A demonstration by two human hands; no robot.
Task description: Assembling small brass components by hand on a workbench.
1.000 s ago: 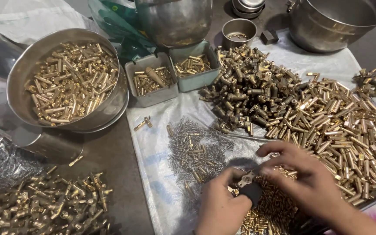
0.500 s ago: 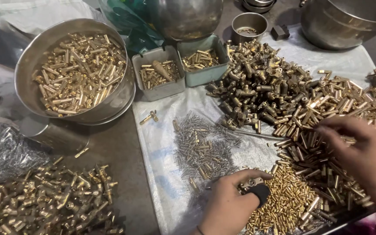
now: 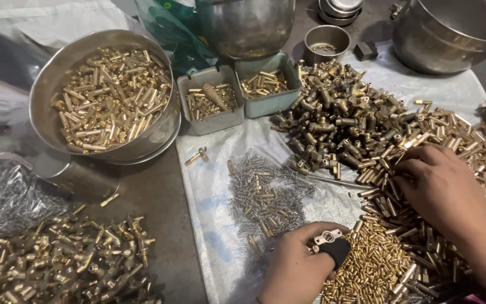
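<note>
My left hand (image 3: 296, 264) grips a small black block with a brass fitting on top (image 3: 332, 243) at the bottom middle, beside a heap of tiny brass pins (image 3: 369, 267). My right hand (image 3: 440, 188) lies palm down on the pile of long brass tubes (image 3: 462, 141), its fingers curled into the pieces; what they pinch is hidden. Small steel springs (image 3: 265, 194) lie scattered on the white sheet (image 3: 209, 186) just left of my left hand. A dark heap of brass valve bodies (image 3: 338, 115) sits beyond both hands.
A round steel bowl (image 3: 52, 84) of brass tubes stands at the left. Two grey trays (image 3: 212, 121) with small brass parts sit behind the sheet. Large steel pots (image 3: 451, 34) and a small steel cup (image 3: 326, 42) stand at the back. More brass fittings (image 3: 63, 262) are heaped bottom left.
My right hand went from next to the left hand out to the tube pile on the right. The left hand stayed in place with the black block.
</note>
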